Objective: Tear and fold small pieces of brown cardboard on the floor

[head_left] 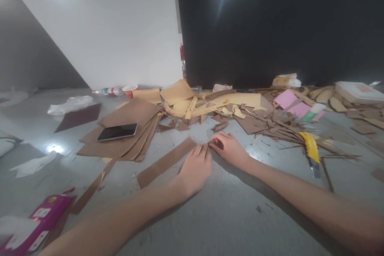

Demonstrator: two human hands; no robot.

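My left hand rests low over the grey table, its fingers bent together and pointing away from me. Just right of it, my right hand makes a pinch with thumb and forefinger. Their fingertips nearly meet around something small and dark that is mostly hidden, so I cannot name it. Beside my left hand lies a flat strip of brown cardboard, partly behind the fingers. A small curled brown scrap is on the table beyond my right hand.
A phone sits on stacked brown sheets at left. Nearer is a magenta device. At right are a yellow box cutter and piled cardboard strips. Yellow sheets and a paper cup line the back.
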